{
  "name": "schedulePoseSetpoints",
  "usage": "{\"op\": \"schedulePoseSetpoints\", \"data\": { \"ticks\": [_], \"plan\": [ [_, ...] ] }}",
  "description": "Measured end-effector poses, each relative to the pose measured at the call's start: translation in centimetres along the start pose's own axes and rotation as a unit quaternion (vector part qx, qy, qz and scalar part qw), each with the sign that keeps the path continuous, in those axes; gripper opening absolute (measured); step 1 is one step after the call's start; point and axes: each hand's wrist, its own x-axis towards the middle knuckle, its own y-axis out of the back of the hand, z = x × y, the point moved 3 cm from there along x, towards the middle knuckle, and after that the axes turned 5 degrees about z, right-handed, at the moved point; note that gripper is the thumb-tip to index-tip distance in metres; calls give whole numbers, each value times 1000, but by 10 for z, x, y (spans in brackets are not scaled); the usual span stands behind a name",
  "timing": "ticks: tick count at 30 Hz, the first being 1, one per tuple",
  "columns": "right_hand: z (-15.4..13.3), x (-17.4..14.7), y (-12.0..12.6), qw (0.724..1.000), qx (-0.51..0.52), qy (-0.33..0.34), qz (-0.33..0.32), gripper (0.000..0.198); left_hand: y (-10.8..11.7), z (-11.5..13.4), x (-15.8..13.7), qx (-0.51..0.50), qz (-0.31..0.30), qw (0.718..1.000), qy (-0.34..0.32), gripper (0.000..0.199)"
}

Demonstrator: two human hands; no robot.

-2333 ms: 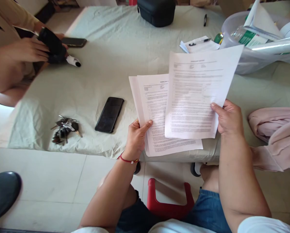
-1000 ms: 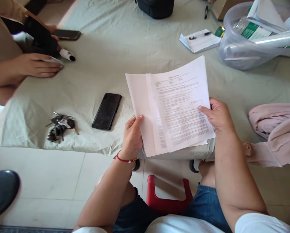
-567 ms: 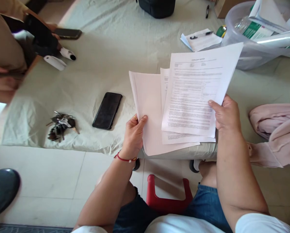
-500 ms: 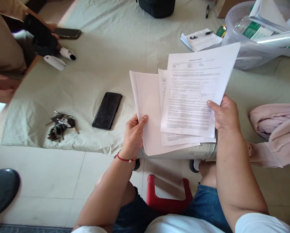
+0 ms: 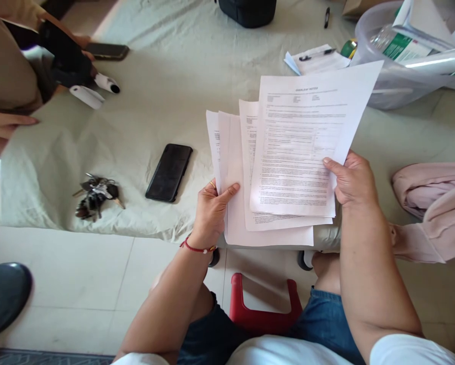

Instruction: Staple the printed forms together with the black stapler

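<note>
Several white paper sheets (image 5: 295, 152) are fanned out between my hands above the cloth-covered table. The top sheet is densely printed and faces me, its upper right corner tilted up. My left hand (image 5: 214, 205), with a ring and a red bracelet, pinches the left sheets (image 5: 233, 152), thumb on top and fingers underneath. My right hand (image 5: 352, 177) grips the right edge of the printed sheets, thumb on the top page. Its other fingers are partly hidden behind the paper. A black phone (image 5: 169, 172) lies left of my left hand.
A bunch of keys (image 5: 98, 196) lies near the front edge. At upper left are another person's hand (image 5: 6, 124), a phone (image 5: 107, 51) and a black-and-white device (image 5: 69, 61). A plastic tub (image 5: 383, 91), a notepad with pen (image 5: 318, 60) and pink cloth (image 5: 428, 203) lie right. Below stands a red stool (image 5: 263, 314).
The sheets have spread further: another printed page now shows at the far left, and more of the middle sheet is exposed. The other person's hand at left has moved onto the table cloth's edge.
</note>
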Motion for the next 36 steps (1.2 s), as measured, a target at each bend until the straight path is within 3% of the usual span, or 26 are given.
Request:
{"op": "schedulePoseSetpoints", "data": {
  "ticks": [6,11,14,22,30,36],
  "plan": [
    [3,-5,-5,995,-17,-85,-45,51,-1,-1,0,4,-10,1000,4,51],
    [-1,-11,-14,992,0,-93,-90,55,-2,-3,0,3,-32,999,1,52],
    [-4,-10,-16,992,11,-73,-104,55,-1,-4,1,-1,-30,1000,-5,54],
    [6,2,-3,999,0,-8,-36,47,-1,-7,1,-14,-17,1000,-4,54],
    [7,1,-4,999,-10,3,-46,45,0,-8,-4,-1,-32,999,-17,51],
    [5,0,-5,999,-11,9,-50,43,-2,-8,-7,-2,-8,1000,-19,54]
  ]
}}
